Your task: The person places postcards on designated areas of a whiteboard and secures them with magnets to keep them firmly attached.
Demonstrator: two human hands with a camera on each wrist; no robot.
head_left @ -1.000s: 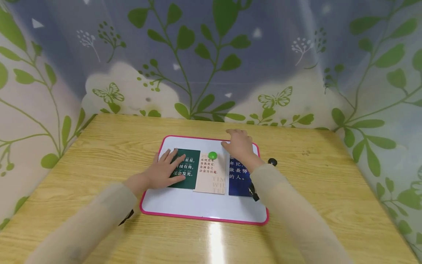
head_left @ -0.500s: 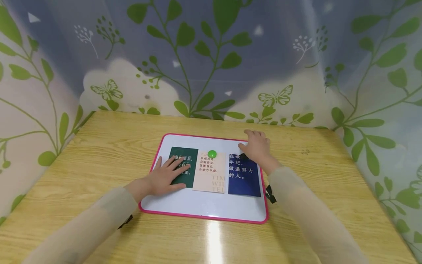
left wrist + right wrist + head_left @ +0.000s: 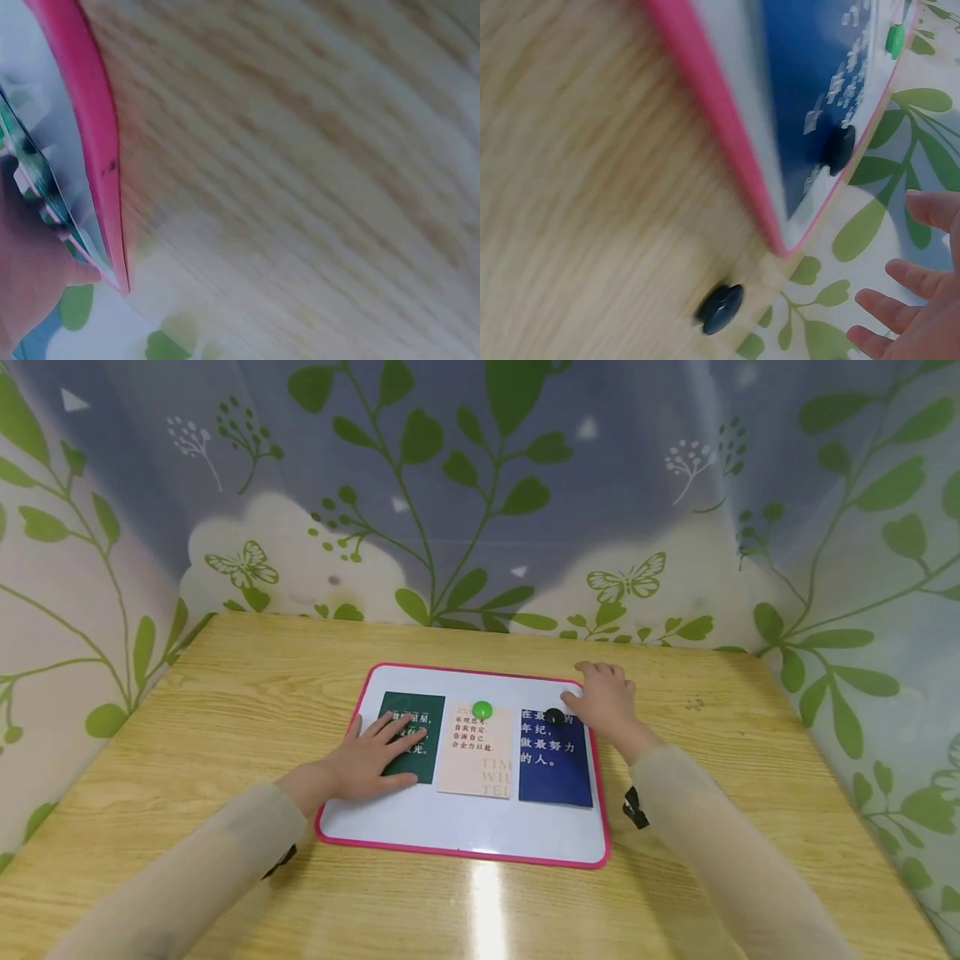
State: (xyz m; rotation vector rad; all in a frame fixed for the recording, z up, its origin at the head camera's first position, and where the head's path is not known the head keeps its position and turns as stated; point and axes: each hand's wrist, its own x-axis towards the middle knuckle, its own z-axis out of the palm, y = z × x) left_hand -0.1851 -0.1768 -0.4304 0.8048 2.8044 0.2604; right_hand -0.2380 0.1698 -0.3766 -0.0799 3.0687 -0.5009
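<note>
On a white board with a pink rim (image 3: pixel 462 857) lie three cards printed with writing. My left hand (image 3: pixel 367 760) rests on the dark green card (image 3: pixel 414 770) at the left, fingers spread. A round green magnet (image 3: pixel 482 710) sits on the top of the beige card (image 3: pixel 468 772) in the middle. The blue card (image 3: pixel 555 782) at the right bears a black magnet (image 3: pixel 554 716) near its top. Holding nothing, my right hand (image 3: pixel 609 703) hovers by the board's upper right corner, its fingers apart in the right wrist view.
Another black magnet (image 3: pixel 721 309) lies on the wooden table (image 3: pixel 750 793) beside the board's corner, in the right wrist view; my right arm hides it in the head view. Behind the table hangs a leaf-patterned curtain (image 3: pixel 480 527).
My right hand has moved right, off the blue card, and the black magnet on that card now shows. The green card has slid slightly left under my left hand, away from the beige card.
</note>
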